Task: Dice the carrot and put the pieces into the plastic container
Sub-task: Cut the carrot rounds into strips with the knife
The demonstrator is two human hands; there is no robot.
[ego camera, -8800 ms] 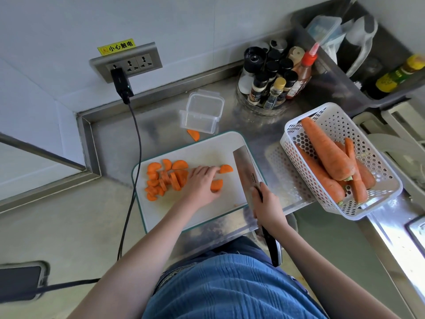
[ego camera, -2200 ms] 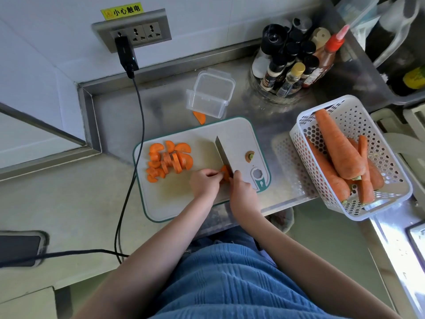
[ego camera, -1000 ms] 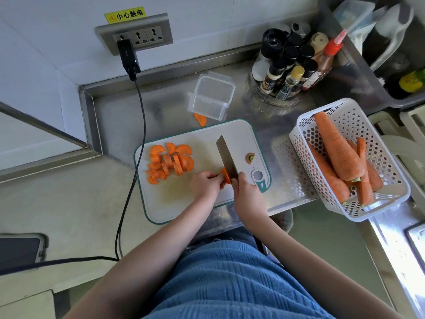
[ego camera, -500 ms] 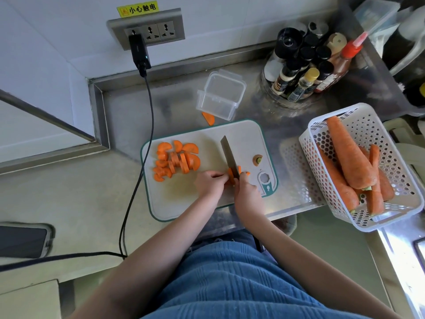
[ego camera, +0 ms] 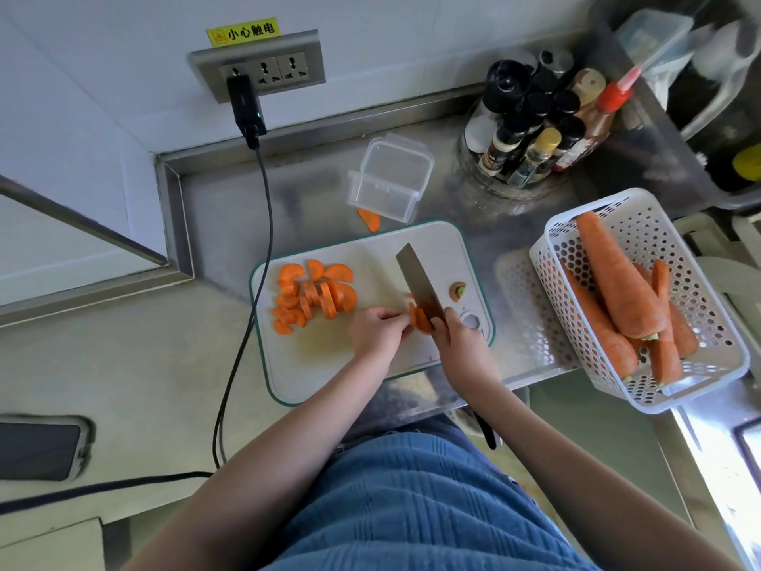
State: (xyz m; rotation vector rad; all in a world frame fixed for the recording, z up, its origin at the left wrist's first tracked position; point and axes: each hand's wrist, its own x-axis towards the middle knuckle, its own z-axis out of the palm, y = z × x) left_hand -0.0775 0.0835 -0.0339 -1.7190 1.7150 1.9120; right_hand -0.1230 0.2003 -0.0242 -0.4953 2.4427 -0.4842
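On the white cutting board point(ego camera: 370, 377) my left hand point(ego camera: 376, 333) pinches a short carrot piece point(ego camera: 419, 319) with curled fingers. My right hand point(ego camera: 461, 344) grips the cleaver point(ego camera: 418, 282), whose blade stands on that piece just right of my left fingertips. A pile of half-moon carrot slices point(ego camera: 315, 296) lies on the board's left side. The carrot's cut-off top point(ego camera: 457, 290) sits right of the blade. The clear plastic container point(ego camera: 391, 179) stands open behind the board, and one stray slice point(ego camera: 369, 219) lies on the counter in front of it.
A white perforated basket point(ego camera: 700, 356) with several whole carrots point(ego camera: 613, 274) hangs over the counter's right end. A round rack of seasoning bottles point(ego camera: 535, 133) stands at the back. A black cable point(ego camera: 255, 257) runs from the wall socket down past the board's left edge. A phone point(ego camera: 39, 451) lies far left.
The cleaver has worked leftward along the carrot piece, which is shorter now, with fresh slices beside the blade. My left fingers have retreated slightly. The slice pile has not moved.
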